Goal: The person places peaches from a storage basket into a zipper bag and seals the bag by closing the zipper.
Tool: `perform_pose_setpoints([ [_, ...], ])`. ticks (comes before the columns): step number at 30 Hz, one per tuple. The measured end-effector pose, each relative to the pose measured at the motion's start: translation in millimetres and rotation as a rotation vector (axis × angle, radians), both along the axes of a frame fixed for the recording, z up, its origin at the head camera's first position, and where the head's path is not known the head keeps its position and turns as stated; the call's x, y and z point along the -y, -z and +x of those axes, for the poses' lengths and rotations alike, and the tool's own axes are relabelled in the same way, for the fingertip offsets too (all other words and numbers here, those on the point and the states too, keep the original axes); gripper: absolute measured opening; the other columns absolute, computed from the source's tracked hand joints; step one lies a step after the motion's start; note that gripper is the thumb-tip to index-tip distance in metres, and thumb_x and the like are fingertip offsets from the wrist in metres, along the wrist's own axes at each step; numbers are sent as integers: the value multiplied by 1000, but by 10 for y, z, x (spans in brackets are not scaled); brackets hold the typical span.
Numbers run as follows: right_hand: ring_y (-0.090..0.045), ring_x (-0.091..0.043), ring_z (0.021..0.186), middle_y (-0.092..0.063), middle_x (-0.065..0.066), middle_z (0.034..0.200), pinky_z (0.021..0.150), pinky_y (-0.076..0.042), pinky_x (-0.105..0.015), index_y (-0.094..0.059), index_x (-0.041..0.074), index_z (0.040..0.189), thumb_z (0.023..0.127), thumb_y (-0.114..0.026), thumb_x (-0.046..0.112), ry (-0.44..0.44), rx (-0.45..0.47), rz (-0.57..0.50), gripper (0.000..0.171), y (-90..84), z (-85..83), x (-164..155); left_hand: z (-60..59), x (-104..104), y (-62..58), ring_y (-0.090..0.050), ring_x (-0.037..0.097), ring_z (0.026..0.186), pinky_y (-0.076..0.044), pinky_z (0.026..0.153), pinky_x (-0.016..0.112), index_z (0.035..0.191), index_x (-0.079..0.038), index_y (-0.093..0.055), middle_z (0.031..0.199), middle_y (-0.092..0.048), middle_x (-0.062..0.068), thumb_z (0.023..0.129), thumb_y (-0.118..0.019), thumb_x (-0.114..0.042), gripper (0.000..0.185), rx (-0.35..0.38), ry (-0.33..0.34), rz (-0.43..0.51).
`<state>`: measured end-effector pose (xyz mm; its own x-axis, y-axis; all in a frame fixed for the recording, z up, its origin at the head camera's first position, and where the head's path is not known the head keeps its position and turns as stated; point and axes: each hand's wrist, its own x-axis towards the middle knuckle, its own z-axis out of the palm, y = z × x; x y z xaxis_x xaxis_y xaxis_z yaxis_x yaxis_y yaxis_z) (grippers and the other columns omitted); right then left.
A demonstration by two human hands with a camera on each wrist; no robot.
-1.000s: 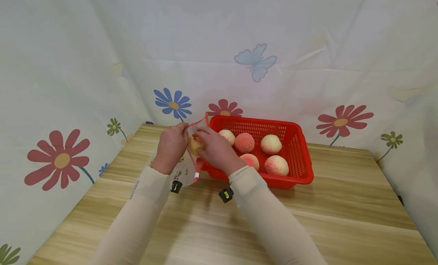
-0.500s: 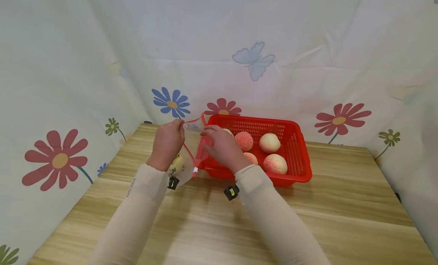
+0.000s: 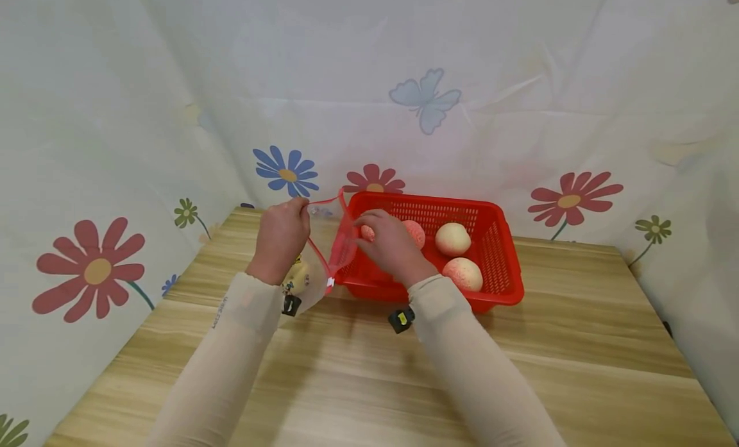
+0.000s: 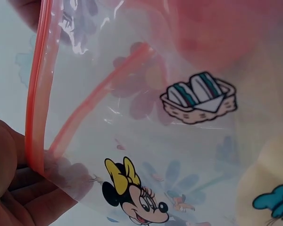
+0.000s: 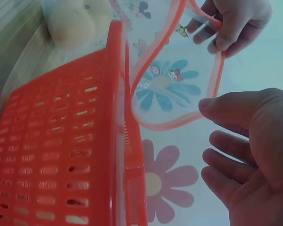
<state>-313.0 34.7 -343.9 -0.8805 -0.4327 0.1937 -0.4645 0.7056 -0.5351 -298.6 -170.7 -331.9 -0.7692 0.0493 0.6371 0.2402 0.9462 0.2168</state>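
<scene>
Three peaches (image 3: 453, 238) beside right hand (image 3: 391, 245)

Bright, even, diffuse light throughout. Soft faint shadows on bench (image 3: 369, 376) beneath sleeves. Wide-angle bending at head-view edges. Small glare streaks on clear bag (image 4: 146, 141) film. Left wrist view close, soft-focused; right wrist view slightly blurred, backdrop pale, washed out.

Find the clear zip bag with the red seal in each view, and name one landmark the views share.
Head: the clear zip bag hangs left of centre, held up by the left hand beside the red basket.
Left wrist: the bag fills nearly the whole frame, cartoon prints showing.
Right wrist: the bag is at upper centre, mouth open.
Shared landmark: the bag's red zip seal.
</scene>
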Motion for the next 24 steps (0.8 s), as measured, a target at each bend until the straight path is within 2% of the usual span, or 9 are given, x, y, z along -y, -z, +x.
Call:
perform_pose_setpoints([
  [8, -52, -25, 126, -53, -6, 140, 101, -49, -42, -61, 16, 128, 87, -71, 24, 37, 39, 22, 43, 18, -30, -96, 10, -22, -2, -71, 36, 75, -59, 71, 45, 104, 6, -70, 92, -73, 23, 93, -56, -6, 21, 49, -6, 5],
  [15, -52, -28, 125, -55, -8, 138, 100, -50, -43, -60, 13, 130, 87, -72, 24, 63, 75, 72, 46, 54, -45, -145, 15, -26, 2, -71, 36, 77, -59, 73, 44, 105, 6, -70, 93, -73, 23, 94, -55, -6, 22, 61, -11, 19],
  [24, -57, -25, 110, -63, -9, 127, 98, -52, -40, -61, 10, 129, 84, -74, 20, 51, 124, 125, 48, 127, -77, -228, 20, -31, 14, -71, 36, 79, -59, 73, 44, 106, 6, -70, 94, -73, 23, 94, -55, -7, 23, 70, -13, 22],
])
